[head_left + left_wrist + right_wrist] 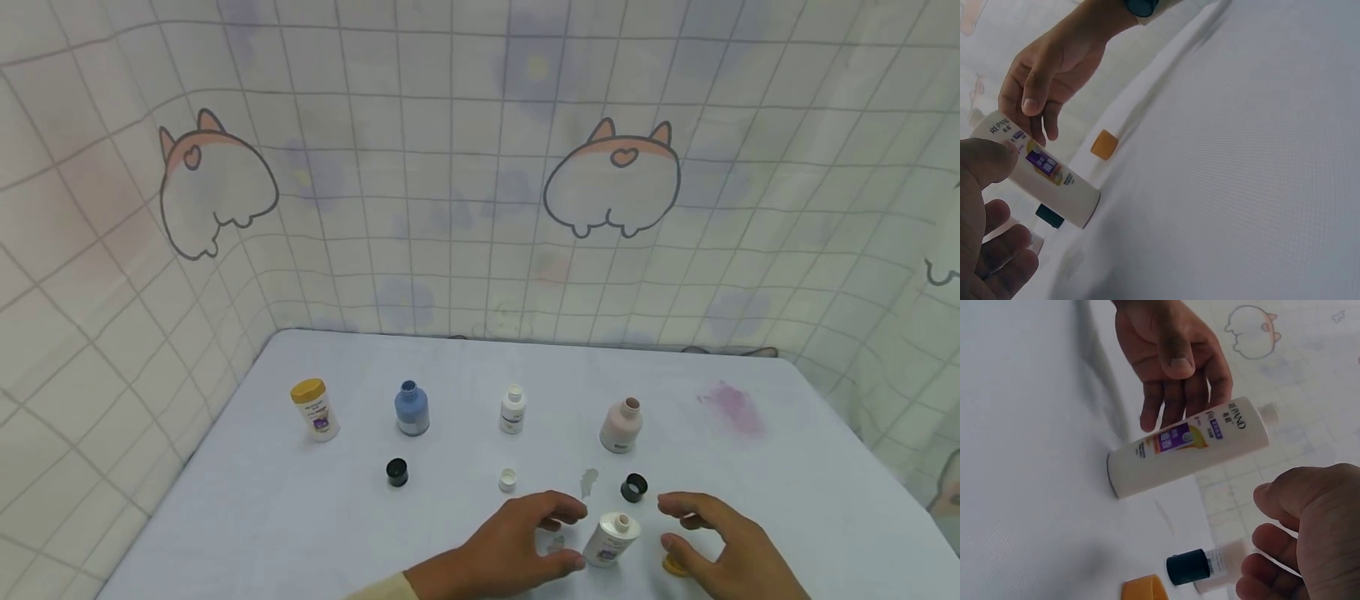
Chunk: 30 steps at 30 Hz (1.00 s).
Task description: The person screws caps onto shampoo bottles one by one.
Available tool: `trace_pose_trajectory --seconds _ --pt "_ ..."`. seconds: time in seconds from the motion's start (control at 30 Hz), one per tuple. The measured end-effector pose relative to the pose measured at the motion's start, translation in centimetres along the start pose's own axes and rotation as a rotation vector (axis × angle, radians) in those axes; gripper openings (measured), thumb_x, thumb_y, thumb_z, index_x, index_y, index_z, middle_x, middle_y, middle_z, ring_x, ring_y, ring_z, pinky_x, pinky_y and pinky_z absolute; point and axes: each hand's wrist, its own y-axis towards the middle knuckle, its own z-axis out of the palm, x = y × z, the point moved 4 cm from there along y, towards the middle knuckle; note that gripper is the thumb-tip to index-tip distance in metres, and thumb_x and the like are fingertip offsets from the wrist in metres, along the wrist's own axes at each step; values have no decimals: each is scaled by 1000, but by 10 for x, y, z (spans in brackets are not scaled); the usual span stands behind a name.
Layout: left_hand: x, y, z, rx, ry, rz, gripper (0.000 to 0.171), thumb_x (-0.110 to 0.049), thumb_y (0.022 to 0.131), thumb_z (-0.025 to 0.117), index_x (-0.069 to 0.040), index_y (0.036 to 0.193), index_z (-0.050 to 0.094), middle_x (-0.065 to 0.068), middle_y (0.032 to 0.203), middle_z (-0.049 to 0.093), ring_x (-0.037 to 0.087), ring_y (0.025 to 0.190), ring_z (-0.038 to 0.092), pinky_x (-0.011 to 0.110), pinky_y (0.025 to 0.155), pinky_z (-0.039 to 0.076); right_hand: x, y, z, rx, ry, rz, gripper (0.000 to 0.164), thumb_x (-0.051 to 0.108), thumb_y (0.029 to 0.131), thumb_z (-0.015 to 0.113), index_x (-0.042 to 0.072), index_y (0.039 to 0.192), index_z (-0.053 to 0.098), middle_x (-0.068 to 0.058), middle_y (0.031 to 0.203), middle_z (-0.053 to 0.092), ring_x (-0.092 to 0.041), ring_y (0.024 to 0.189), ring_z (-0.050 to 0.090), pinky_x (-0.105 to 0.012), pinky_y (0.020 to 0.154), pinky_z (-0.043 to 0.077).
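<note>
Right wrist shows the white bottle [1189,449] lettered "REPAND".

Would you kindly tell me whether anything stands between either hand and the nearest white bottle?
Nothing visible stands between the left hand or the right hand and the white bottle. The yellow cap is partly hidden by the right hand in the head view; a black cap lies beyond the bottle, outside both gaps.
</note>
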Motion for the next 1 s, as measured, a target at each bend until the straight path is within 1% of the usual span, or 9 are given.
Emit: trace_pose_trajectory --seconds 0.1,0.23,0.4,0.57,0.67,0.73,0.8,0.87,1.0 --pt "0 1 2 10 -14 -20 48 -42 85 67 -27 127 51 -14 122 55 3 107 55 22 88 49 -7 2 2 38 9 54 54 47 79 71 23 123 55 6 121 58 -20 103 55 -43 85 51" --pt "0 3 4 11 -15 -32 48 -43 85 67 -27 127 51 -14 122 55 3 107 54 22 88 49 -15 3 4 46 -7 52 54 48 77 72 24 123 55 7 121 57 -19 103 55 -44 85 51" --pt "0 7 5 2 8 -25 48 -40 84 68 -25 127 51 -14 120 56 1 105 55 20 87 48 -27 4 8 98 -13 99 60 56 72 72 28 122 55 5 119 57 -19 104 55 -48 86 50" --pt "2 8 8 6 7 -42 47 -39 84 69 -25 125 52 -15 118 57 0 103 55 19 86 49 -39 3 12 138 5 138 62 59 70 71 29 123 55 5 119 56 -18 105 53 -48 86 49" --pt "2 9 8 2 12 -34 47 -40 84 69 -25 125 52 -15 118 57 -1 103 55 19 86 48 -44 2 13 142 1 152 62 60 69 71 30 121 55 5 118 55 -17 104 52 -47 86 49" --pt "1 9 8 -3 14 -16 46 -40 84 68 -25 125 52 -14 118 57 -1 104 55 18 87 48 -46 2 13 138 -10 128 61 59 70 71 28 121 56 5 119 55 -17 105 53 -48 87 48" --pt "1 9 8 -7 21 4 45 -40 85 67 -26 124 52 -14 119 57 0 104 55 18 87 48 -49 3 14 144 -31 144 63 60 68 72 28 120 56 4 120 55 -19 106 53 -49 87 48" --pt "1 9 9 -9 28 16 44 -40 86 67 -26 124 51 -14 119 57 -1 104 55 18 87 48 -52 4 15 142 -55 137 62 59 67 73 27 118 58 4 120 55 -19 106 53 -50 87 48" --pt "1 10 10 -3 21 12 44 -40 86 66 -27 124 51 -14 119 56 -1 105 55 18 88 48 -57 8 16 134 -105 80 58 53 67 77 27 116 60 9 116 56 -18 107 53 -49 90 47"
